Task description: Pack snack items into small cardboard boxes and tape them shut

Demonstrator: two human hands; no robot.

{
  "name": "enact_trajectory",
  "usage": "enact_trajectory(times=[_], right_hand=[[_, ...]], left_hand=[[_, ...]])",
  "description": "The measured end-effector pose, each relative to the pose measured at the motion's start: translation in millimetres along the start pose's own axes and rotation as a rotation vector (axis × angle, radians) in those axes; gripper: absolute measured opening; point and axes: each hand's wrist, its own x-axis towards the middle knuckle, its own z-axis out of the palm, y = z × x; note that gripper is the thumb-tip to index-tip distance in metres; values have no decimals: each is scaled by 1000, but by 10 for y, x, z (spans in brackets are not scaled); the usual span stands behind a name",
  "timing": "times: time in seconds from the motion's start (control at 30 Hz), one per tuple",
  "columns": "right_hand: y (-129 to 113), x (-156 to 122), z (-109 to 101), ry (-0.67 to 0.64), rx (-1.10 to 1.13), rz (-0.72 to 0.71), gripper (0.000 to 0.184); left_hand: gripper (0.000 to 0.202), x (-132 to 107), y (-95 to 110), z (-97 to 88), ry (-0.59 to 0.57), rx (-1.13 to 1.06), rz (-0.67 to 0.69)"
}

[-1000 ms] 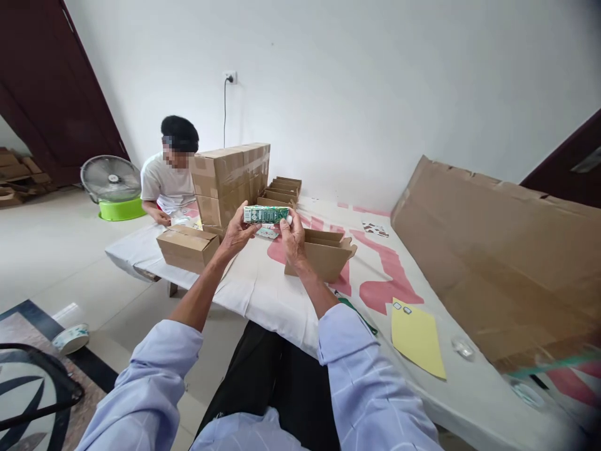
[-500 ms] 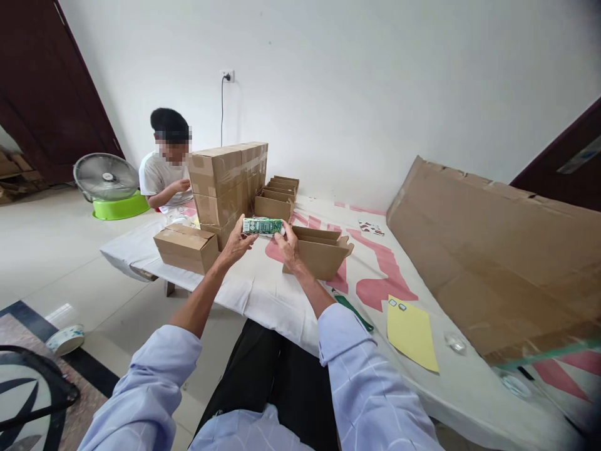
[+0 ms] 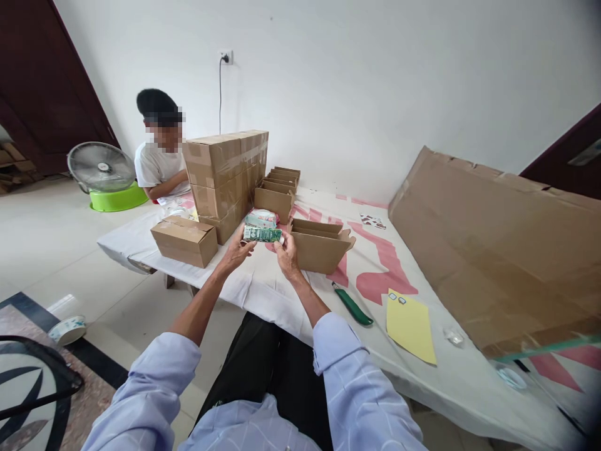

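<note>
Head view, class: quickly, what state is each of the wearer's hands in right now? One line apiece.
Left hand: closed, holding the left end of the green-and-white pack.
Right hand: closed, holding the pack's right end.

1. A bench (image 3: 263, 285), draped in white cloth with pink-red patches, extends beneath the left hand (image 3: 238, 249) and right hand (image 3: 287, 255).
2. Left of the hands: a closed brown cardboard carton (image 3: 181, 243); behind it, a stack of taped brown cartons (image 3: 216, 166).
3. Beyond the hands: a row of open brown cardboard boxes (image 3: 273, 203).
4. Just beside the right hand: an open brown cardboard box (image 3: 317, 252).
5. Right of the hands, nearer the body: a green-handled tool (image 3: 353, 305), a yellow paper sheet (image 3: 412, 331).
</note>
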Motion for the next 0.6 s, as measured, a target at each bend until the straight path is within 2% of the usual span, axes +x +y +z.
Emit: enact_trajectory(times=[0.13,0.23,0.3,0.4,0.6], right_hand=[[-460,278,-74,34,21,-186,66],[-784,414,-156,28,20,-298,69],[-917,453,-202,40,2,-317,70],[-959,482,-235,54,40,-345,67],[-839,557,-220,75,224,-496,57]], left_hand=[[106,349,364,-20,21,-58,150],[106,539,633,-24,26,-107,235],[105,606,758,-26,19,-118,270],[103,640,851,-35,-4,-111,293],[104,652,910,-89,-34,-101,329]])
